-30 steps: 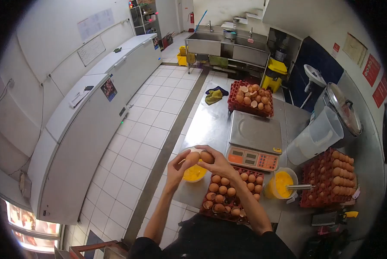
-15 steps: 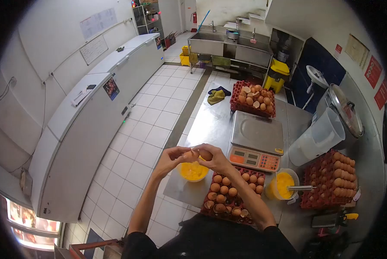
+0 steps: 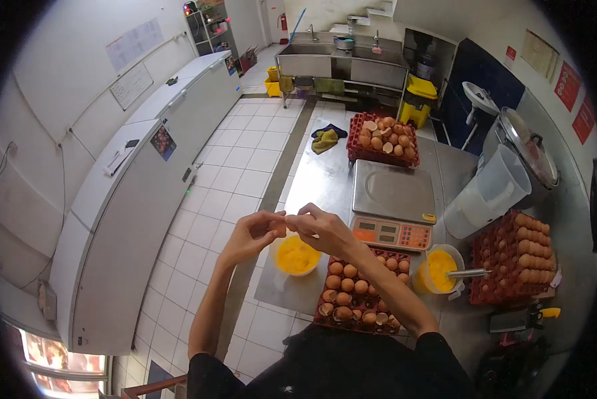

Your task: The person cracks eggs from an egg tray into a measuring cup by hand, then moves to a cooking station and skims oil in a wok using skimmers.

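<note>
Brown shell (image 3: 278, 228) is in the air between the two hands, near the far rim of the bowl (image 3: 302, 273), which stands close to the left edge of the bench (image 3: 311, 176), toward its near end. The left hand (image 3: 250, 237) grasps the shell between thumb and fingertips. The right hand (image 3: 321, 231) is bent just beside it, its fingertips gathered at the other side; whether they pinch a separate piece, I cannot tell, because the fingers hide it.

In the bowl is yellow egg (image 3: 297, 254). To its right, at the near edge of the bench, lies the tray (image 3: 338, 325) with whole eggs (image 3: 347, 284) and some broken shells (image 3: 381, 318). The scale (image 3: 391, 199) stands beyond the tray.

The shell, I judge, is very light and stiff, but fragile: it should crack rather than bend. Wet egg probably makes it slippery. It is better to take it by the rounded outside, with soft pads of thumb and fingers, away from any broken rim, where small chips can easily come off.
</note>
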`<state>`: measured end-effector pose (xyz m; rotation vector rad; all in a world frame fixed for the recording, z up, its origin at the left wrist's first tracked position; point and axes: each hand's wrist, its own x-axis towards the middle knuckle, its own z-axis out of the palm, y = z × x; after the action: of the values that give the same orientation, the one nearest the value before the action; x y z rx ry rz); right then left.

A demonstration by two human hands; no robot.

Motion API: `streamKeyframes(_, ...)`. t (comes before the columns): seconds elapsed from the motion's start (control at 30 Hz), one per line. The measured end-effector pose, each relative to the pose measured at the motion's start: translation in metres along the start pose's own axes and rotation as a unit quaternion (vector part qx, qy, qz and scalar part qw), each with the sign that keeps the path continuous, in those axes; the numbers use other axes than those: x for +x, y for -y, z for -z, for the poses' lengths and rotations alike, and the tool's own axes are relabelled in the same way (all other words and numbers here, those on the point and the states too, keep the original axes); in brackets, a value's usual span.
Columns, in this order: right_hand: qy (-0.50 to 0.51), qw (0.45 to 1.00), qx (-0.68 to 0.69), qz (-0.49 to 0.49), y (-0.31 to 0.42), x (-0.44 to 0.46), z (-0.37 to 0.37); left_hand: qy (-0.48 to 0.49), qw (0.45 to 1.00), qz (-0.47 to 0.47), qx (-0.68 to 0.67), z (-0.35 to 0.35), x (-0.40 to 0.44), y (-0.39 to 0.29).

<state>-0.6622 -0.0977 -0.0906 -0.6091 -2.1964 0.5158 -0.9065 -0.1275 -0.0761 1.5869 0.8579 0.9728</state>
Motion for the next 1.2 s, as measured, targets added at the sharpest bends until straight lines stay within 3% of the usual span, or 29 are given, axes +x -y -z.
streamKeyframes(0.17,-0.02,0.994,-0.084,0.073,0.0,-0.001,-0.004,-0.002,1.0,0.004,0.006,-0.002,-0.002,-0.004)
streamKeyframes(0.37,-0.001,0.995,-0.082,0.063,-0.004,-0.01,-0.009,0.002,0.999,0.031,0.038,-0.006,-0.003,0.005)
streamKeyframes(0.5,-0.013,0.997,-0.065,0.039,-0.021,-0.032,-0.03,0.01,0.999,0.049,0.02,-0.015,-0.006,0.046)
streamKeyframes(0.53,-0.015,0.998,-0.065,0.023,-0.022,-0.042,-0.039,-0.001,0.998,0.059,0.033,-0.019,-0.008,0.061)
streamKeyframes(0.63,0.004,0.988,0.049,-0.147,-0.023,-0.076,-0.055,-0.02,0.994,0.08,0.076,-0.046,-0.007,0.089)
streamKeyframes(0.8,-0.061,0.966,0.056,-0.247,0.013,-0.128,-0.046,-0.028,0.994,0.031,0.102,-0.103,-0.019,0.076)
streamKeyframes(0.93,-0.118,0.907,0.094,-0.393,0.064,-0.185,-0.008,0.027,0.988,0.063,0.135,-0.163,-0.032,0.065)
streamKeyframes(1.07,-0.114,0.863,0.087,-0.485,0.075,-0.26,-0.003,0.102,0.972,0.091,0.193,-0.225,-0.04,0.086)
streamKeyframes(1.1,-0.105,0.857,0.046,-0.503,0.074,-0.277,-0.005,0.081,0.943,-0.048,0.318,-0.237,-0.043,0.115)
streamKeyframes(1.13,-0.094,0.849,0.005,-0.519,0.075,-0.286,-0.001,0.088,0.943,-0.053,0.316,-0.246,-0.044,0.114)
streamKeyframes(1.2,-0.138,0.831,0.011,-0.539,0.079,-0.302,0.013,0.008,0.919,-0.102,0.381,-0.268,-0.04,0.108)
